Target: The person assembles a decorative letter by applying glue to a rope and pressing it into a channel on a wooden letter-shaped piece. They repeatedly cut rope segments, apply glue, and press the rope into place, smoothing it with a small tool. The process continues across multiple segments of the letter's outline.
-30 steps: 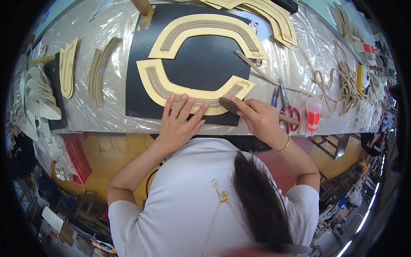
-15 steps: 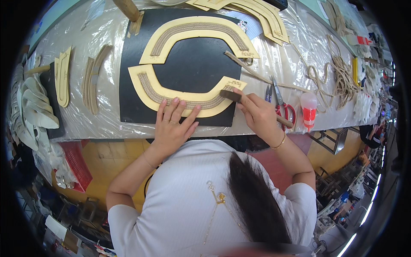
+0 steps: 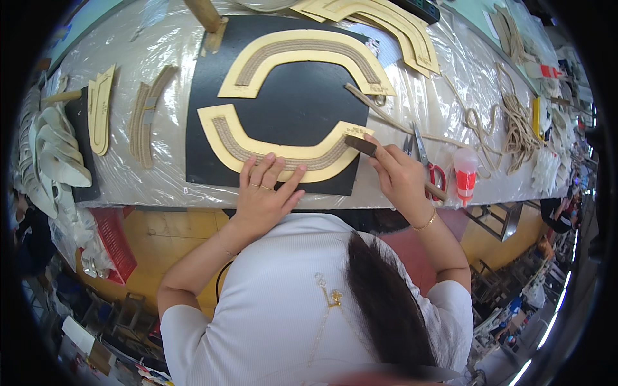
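Note:
My left hand [image 3: 264,196] lies with spread fingers on the lower edge of a curved cream template [image 3: 212,122] that has braided tan cord [image 3: 233,149] set along its channel. In my right hand [image 3: 400,177] is a hammer [image 3: 360,145], its dark head over the template's right end and its wooden handle [image 3: 436,191] jutting out below the palm. Both rest over a black board [image 3: 283,100]. A second cream template [image 3: 235,77] with cord in its channel lies farther up the board. A loose tan cord [image 3: 380,110] trails off the board's right side.
Right of the board are red-handled scissors [image 3: 421,148], a red and clear bottle [image 3: 465,177] and a heap of cord [image 3: 517,128]. To the left lie cord strips [image 3: 143,125] and a narrow template [image 3: 100,112]. More templates [image 3: 412,48] are stacked at the far side.
The whole view has shifted slightly. The hammer head has moved a little toward the template's right tip. My left hand stays on the template's lower edge.

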Available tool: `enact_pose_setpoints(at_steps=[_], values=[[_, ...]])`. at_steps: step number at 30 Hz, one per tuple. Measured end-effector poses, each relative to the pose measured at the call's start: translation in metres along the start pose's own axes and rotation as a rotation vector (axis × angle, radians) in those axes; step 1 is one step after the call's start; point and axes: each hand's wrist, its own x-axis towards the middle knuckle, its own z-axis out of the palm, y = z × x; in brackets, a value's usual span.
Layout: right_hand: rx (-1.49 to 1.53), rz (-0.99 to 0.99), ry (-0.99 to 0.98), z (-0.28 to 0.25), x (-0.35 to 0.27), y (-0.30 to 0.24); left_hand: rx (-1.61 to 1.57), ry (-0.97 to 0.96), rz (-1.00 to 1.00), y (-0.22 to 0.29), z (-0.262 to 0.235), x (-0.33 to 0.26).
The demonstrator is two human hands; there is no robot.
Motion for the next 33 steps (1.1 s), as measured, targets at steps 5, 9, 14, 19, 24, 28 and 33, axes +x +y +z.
enact_pose_setpoints(at_steps=[5,9,14,19,24,28,33], values=[[0.149,-0.125,0.241,-0.014,0.050,-0.021,0.051,0.082,-0.133,-0.027,-0.017,0.031],[0.243,-0.264,0.362,-0.008,0.109,-0.052,0.248,0.151,-0.335,-0.049,-0.022,0.061],[0.005,-0.351,0.263,0.035,0.168,-0.079,0.271,0.082,-0.410,-0.055,-0.025,0.071],[-0.006,-0.290,0.154,0.046,0.173,-0.068,0.212,0.044,-0.446,-0.055,-0.029,0.072],[0.015,-0.316,0.178,0.045,0.167,-0.062,0.172,-0.013,-0.476,-0.052,-0.034,0.077],[0.059,-0.301,0.263,0.046,0.173,-0.059,0.137,0.046,-0.454,-0.050,-0.032,0.084],[-0.043,-0.238,0.160,0.049,0.185,-0.054,0.096,-0.014,-0.441,-0.050,-0.026,0.099]])
